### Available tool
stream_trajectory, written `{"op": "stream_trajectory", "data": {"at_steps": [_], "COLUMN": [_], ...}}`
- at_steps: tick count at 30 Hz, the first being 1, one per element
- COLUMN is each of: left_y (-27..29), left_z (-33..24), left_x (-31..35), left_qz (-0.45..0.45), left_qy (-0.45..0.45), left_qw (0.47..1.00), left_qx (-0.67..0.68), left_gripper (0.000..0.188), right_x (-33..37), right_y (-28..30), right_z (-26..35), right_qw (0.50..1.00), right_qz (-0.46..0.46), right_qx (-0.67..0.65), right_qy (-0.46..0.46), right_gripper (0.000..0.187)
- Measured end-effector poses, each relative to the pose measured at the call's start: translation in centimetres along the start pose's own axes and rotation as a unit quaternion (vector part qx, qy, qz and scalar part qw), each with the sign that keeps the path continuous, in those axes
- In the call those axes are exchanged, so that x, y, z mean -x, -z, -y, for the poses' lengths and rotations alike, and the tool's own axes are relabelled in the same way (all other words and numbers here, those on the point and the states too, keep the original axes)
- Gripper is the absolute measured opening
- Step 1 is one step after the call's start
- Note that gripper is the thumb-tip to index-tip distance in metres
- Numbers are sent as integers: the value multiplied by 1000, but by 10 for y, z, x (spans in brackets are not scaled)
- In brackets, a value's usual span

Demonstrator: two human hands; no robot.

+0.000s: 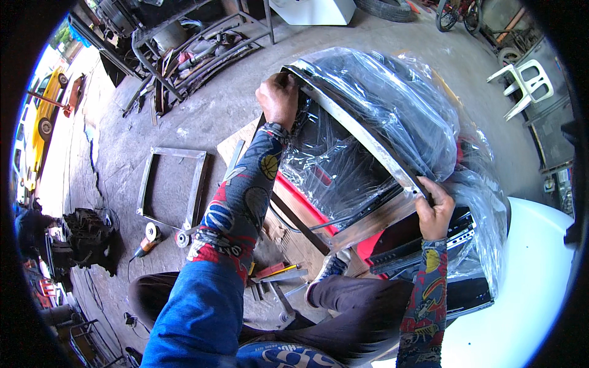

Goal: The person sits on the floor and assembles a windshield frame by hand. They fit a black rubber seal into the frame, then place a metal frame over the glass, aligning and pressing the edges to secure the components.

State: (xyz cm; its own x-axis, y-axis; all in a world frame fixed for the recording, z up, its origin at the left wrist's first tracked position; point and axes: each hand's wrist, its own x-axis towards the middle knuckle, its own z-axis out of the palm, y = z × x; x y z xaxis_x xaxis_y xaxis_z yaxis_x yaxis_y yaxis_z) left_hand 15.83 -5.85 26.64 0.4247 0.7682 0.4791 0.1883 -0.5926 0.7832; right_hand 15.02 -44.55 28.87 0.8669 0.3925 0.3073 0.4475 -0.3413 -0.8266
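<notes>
Both of my hands hold up a rectangular frame of metal angle bar (361, 127), tilted over plastic-wrapped dark parts (392, 92). My left hand (279, 100) is closed around its far left corner. At the right corner, my right hand (434, 210) pinches the bar between thumb and fingers. One side of the frame is bare, brownish metal; the side toward my legs looks dark. Beneath it are a red strip (305, 199) and a wooden board (279, 236). On the floor to the left lies a second, squarish metal frame (201, 184).
An angle grinder (147, 240) lies left of my knee. A pencil (283, 269) and metal pieces lie between my legs. A large white panel (521, 282) stands close on the right, and a white plastic chair (526, 89) farther back. A metal rack (202, 61) with scrap stands far left.
</notes>
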Motion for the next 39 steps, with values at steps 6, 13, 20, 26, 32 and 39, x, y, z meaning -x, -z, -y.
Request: {"op": "stream_trajectory", "data": {"at_steps": [6,13,20,26,32,39], "left_y": [3,-3,1,1,2,3], "left_z": [-7,-2,6,3,7,5], "left_x": [-1,3,-1,-2,-3,0], "left_qz": [22,-16,26,10,28,20], "left_qy": [-23,-1,50,-12,-60,-42], "left_qw": [999,999,998,999,997,998], "left_qx": [-42,-34,-42,-48,-51,-38], "left_gripper": [21,21,25,22,23,19], "right_x": [-1,-1,-1,-2,-3,-3], "right_y": [-1,0,0,0,0,-1], "right_z": [1,4,4,3,5,8], "right_qw": [1000,1000,1000,1000,1000,1000], "right_qz": [-2,5,3,2,1,-3], "right_qx": [1,0,-1,2,12,18], "right_qy": [0,-2,7,7,8,25], "right_gripper": [32,32,32,32,33,32]}}
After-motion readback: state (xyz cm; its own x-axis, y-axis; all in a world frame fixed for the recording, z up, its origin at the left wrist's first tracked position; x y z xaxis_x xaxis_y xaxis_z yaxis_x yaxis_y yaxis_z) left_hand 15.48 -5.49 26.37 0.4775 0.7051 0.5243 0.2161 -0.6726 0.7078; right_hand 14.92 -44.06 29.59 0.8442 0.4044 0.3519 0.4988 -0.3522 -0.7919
